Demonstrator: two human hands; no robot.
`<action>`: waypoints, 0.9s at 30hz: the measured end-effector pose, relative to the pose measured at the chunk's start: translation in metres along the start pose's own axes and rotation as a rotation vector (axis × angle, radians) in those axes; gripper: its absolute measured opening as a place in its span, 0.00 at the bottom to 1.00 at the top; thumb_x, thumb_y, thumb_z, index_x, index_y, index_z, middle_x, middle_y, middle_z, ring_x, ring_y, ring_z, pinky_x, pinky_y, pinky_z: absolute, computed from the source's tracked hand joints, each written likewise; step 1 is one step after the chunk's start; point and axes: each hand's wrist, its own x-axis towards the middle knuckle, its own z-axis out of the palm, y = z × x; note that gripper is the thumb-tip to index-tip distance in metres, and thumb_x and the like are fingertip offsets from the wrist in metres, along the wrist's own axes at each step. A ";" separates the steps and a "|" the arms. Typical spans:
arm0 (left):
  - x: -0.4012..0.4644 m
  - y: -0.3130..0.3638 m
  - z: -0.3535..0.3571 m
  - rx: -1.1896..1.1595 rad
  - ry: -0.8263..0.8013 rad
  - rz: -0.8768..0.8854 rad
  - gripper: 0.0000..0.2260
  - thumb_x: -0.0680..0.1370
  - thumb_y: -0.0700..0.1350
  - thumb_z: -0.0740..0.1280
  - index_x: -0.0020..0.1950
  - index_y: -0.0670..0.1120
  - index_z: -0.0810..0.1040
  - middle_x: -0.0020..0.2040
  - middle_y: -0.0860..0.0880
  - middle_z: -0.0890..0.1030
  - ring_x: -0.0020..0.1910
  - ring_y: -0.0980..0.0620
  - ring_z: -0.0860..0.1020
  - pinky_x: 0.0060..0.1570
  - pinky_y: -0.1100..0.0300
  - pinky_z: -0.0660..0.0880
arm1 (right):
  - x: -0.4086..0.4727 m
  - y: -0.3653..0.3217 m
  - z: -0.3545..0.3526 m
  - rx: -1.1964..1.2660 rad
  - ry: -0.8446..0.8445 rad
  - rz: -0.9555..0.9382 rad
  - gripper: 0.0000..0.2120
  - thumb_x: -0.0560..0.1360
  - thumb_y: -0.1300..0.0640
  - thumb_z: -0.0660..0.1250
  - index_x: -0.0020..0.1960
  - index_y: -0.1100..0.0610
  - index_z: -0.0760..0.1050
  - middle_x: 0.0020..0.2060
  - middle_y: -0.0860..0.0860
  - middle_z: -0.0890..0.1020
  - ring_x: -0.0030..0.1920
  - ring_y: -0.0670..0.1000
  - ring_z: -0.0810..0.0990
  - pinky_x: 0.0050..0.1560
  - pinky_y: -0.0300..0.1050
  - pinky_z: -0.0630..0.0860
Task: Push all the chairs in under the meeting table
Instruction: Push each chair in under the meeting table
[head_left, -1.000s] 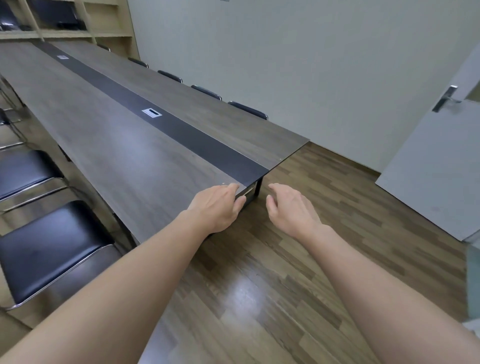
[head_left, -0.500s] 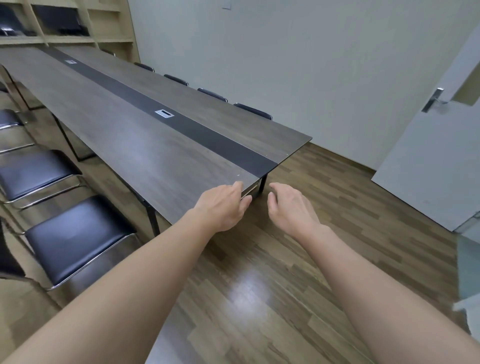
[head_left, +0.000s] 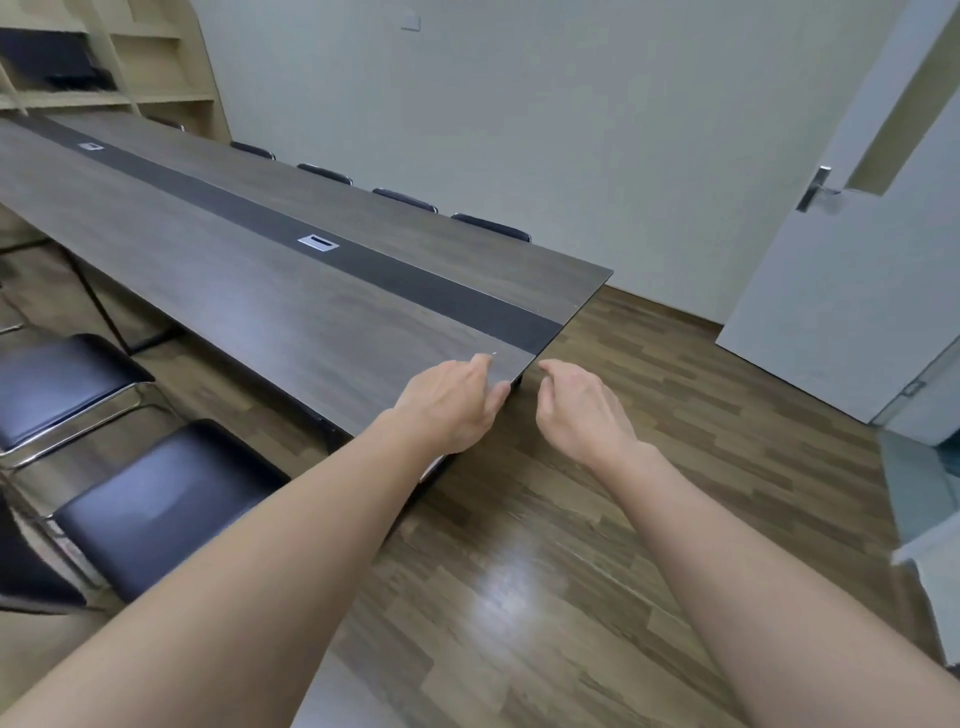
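Note:
A long grey-brown meeting table (head_left: 249, 291) with a black centre strip runs from the near end to the far left. Two black chairs stand pulled out on its left side: the nearest chair (head_left: 161, 504) by my left forearm and a second chair (head_left: 57, 384) beyond it. Several chair backs, the nearest (head_left: 491, 226), line the table's far side, pushed in. My left hand (head_left: 449, 405) hovers over the table's near corner with relaxed fingers, holding nothing. My right hand (head_left: 582, 410) hangs beside it over the floor, fingers loosely curled and empty.
A white door (head_left: 841, 270) with a metal handle stands open at the right. Wooden shelves (head_left: 119, 78) fill the back left wall. Wood-plank floor (head_left: 649, 467) spreads around the table's near end. Pale objects sit at the right edge (head_left: 930, 519).
The view has swung to the right and back a little, so the pulled-out chairs show more fully at the left. Both hands keep the same relaxed pose near the table's corner.

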 end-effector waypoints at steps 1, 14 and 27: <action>-0.003 -0.012 -0.004 0.003 -0.006 0.013 0.24 0.84 0.58 0.52 0.75 0.45 0.64 0.61 0.44 0.80 0.58 0.43 0.79 0.54 0.49 0.77 | 0.000 -0.014 0.005 0.006 0.009 0.002 0.18 0.81 0.57 0.53 0.67 0.56 0.72 0.63 0.55 0.78 0.60 0.59 0.77 0.57 0.51 0.73; -0.039 -0.125 -0.042 0.051 -0.017 0.166 0.22 0.84 0.57 0.53 0.72 0.44 0.69 0.64 0.44 0.77 0.59 0.45 0.78 0.58 0.50 0.76 | -0.023 -0.133 0.050 -0.038 0.067 0.111 0.20 0.82 0.55 0.52 0.71 0.56 0.69 0.68 0.53 0.75 0.65 0.56 0.74 0.61 0.50 0.72; -0.077 -0.187 -0.065 0.045 -0.052 0.218 0.20 0.85 0.54 0.53 0.69 0.42 0.71 0.64 0.44 0.79 0.59 0.44 0.78 0.60 0.48 0.74 | -0.055 -0.195 0.077 -0.118 0.072 0.172 0.15 0.81 0.56 0.52 0.61 0.57 0.74 0.58 0.54 0.79 0.56 0.58 0.77 0.52 0.51 0.74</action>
